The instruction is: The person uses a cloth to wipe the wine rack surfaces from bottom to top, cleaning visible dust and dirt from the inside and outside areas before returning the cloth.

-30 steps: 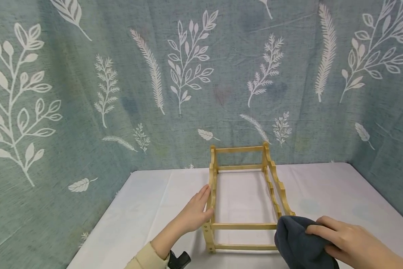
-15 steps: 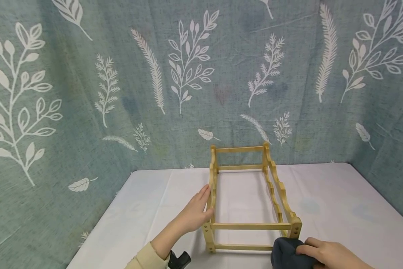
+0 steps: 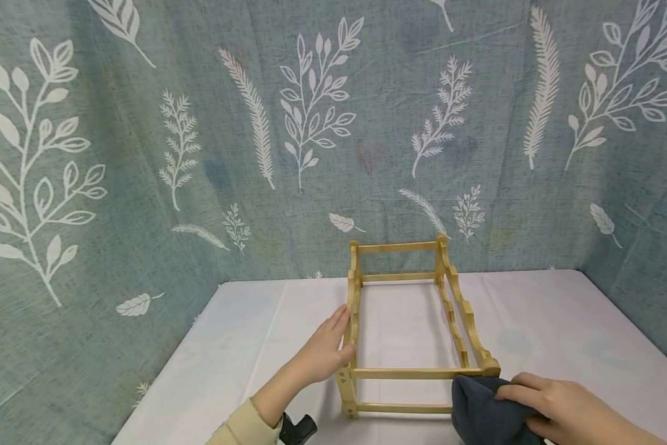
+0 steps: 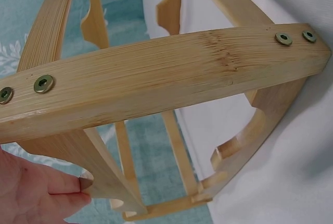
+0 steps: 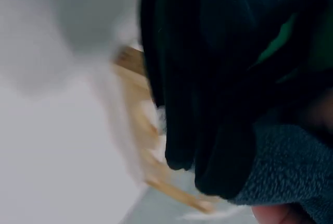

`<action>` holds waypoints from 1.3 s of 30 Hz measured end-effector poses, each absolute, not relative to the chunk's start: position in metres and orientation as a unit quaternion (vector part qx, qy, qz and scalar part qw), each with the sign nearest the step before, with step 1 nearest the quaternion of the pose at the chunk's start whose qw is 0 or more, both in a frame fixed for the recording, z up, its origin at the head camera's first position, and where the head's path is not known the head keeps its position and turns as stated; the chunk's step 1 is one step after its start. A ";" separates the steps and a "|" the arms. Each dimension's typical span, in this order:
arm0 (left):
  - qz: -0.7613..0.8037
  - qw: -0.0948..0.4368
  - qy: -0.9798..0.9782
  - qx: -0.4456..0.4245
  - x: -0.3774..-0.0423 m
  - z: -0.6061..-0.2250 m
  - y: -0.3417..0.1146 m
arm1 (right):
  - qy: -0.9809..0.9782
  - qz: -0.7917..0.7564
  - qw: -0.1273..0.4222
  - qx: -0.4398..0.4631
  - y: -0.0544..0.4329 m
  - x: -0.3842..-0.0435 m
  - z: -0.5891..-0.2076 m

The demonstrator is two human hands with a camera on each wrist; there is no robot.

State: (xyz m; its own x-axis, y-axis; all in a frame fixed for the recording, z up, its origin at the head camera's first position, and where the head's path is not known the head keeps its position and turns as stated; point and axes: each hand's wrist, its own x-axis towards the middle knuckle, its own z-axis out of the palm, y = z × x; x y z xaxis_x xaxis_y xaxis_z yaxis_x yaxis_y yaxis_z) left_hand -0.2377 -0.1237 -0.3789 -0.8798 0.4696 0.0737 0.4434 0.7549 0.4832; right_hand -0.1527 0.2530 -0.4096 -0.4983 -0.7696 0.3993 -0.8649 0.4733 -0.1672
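Note:
A light wooden rack [image 3: 416, 374] with scalloped side rails stands lengthwise on the table. My left hand [image 3: 322, 352] holds its left rail near the front, fingers along the outer side and thumb toward the top. In the left wrist view, fingertips [image 4: 83, 182] touch a rail beyond the screwed end post [image 4: 156, 73]. My right hand [image 3: 556, 402] grips a bunched dark blue-grey cloth [image 3: 486, 411] against the rack's near right post, whose lower part it hides. Dark folds of the cloth [image 5: 223, 166] fill much of the right wrist view, with the rack blurred behind.
A white cloth covers the table [image 3: 261, 334]. Green-blue fabric with white leaf prints [image 3: 311, 154] hangs behind and along both sides. A black device [image 3: 298, 429] sits at my left wrist, below the beige sleeve [image 3: 246, 426].
My right hand has moved the cloth from the top of the near right corner down the post, then slightly back up. The left hand and the rack stay in place.

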 end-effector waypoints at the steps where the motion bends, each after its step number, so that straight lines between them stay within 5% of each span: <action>1: 0.252 0.026 0.936 0.243 -0.237 -0.379 -0.124 | -0.848 0.173 0.148 0.479 0.253 -0.151 -0.403; 13: 0.251 0.002 0.940 0.230 -0.239 -0.377 -0.128 | -0.833 0.147 0.217 0.487 0.240 -0.145 -0.383; 21: 0.246 -0.002 0.939 0.239 -0.239 -0.377 -0.131 | -0.784 0.216 0.208 0.544 0.162 -0.152 -0.383; 29: 0.231 -0.002 0.938 0.257 -0.241 -0.384 -0.127 | -0.811 0.202 0.262 0.483 0.089 -0.160 -0.391; 33: 0.231 -0.001 0.938 0.259 -0.240 -0.384 -0.127 | -0.825 0.190 0.281 0.452 0.086 -0.159 -0.397; 39: 0.241 -0.002 0.937 0.255 -0.237 -0.380 -0.130 | -0.854 0.196 0.236 0.419 0.115 -0.152 -0.400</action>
State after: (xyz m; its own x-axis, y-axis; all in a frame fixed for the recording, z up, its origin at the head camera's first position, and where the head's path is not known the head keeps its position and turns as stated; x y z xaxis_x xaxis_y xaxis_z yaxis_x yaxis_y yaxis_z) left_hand -0.2370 -0.1304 -0.3803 -0.8701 0.4762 0.1268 0.4784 0.7545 0.4494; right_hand -0.1523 0.1155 -0.3999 -0.5371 -0.6232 0.5684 -0.8089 0.5716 -0.1376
